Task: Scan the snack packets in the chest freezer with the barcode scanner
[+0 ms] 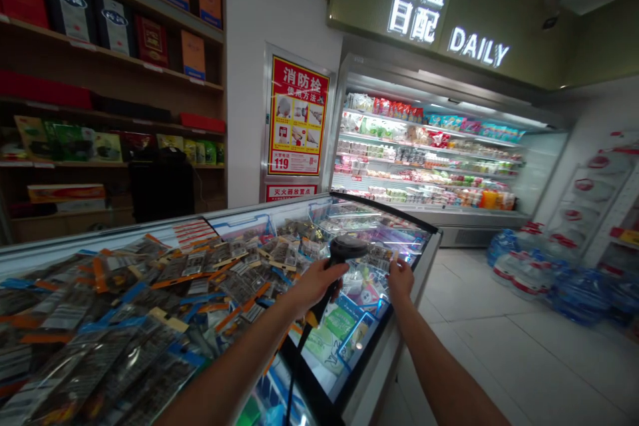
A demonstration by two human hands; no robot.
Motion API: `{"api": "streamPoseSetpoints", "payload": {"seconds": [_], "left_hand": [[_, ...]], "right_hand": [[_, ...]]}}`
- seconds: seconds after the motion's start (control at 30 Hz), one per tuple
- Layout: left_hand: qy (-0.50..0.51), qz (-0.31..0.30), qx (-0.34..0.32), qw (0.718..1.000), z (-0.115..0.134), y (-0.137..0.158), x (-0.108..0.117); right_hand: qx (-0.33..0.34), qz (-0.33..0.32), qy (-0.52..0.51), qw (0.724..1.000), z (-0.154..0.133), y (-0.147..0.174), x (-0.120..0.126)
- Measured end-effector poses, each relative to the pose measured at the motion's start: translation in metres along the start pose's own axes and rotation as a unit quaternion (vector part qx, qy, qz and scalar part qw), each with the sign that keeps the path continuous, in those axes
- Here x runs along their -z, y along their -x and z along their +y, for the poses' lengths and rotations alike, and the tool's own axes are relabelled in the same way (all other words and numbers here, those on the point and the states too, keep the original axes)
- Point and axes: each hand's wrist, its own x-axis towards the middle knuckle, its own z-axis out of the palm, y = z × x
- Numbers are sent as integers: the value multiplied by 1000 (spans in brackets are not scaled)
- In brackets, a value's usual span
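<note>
My left hand (pixel 318 285) is wrapped round the handle of a black barcode scanner (pixel 348 247), whose cord runs down toward me. The scanner's head points right, over the freezer's glass top (pixel 344 359). On the right, the fingers of my right hand (pixel 401 278) are pinched at the edge of a small clear packet (pixel 378 257) with dark contents, just past the scanner's head. To the left, a wide heap of similar packets (pixel 200 266) with orange and blue edges lies on top of the freezer.
A lit chiller (pixel 429 153) with stocked shelves stands behind. Shelves (pixel 114 66) with boxes and bags rise at the left. A red fire-hydrant notice (pixel 298 116) hangs on the wall. Large water bottles (pixel 579 293) stand on the tiled floor (pixel 479 346) at the right.
</note>
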Motion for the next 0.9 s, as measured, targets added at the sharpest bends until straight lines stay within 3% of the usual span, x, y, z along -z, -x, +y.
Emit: {"api": "streamPoseSetpoints", "payload": {"seconds": [0.07, 0.27, 0.7, 0.9], "left_hand": [[-31, -18, 19, 999, -4, 6, 2], [-47, 13, 72, 996, -9, 13, 20], [-62, -40, 56, 996, 2, 22, 11], [-58, 33, 83, 994, 6, 26, 32]], "right_hand": [[-10, 9, -8, 1000, 0, -3, 1], [-23, 12, -29, 999, -2, -3, 0], [-14, 11, 3, 1000, -4, 0, 2], [1, 19, 64, 998, -2, -4, 2]]}}
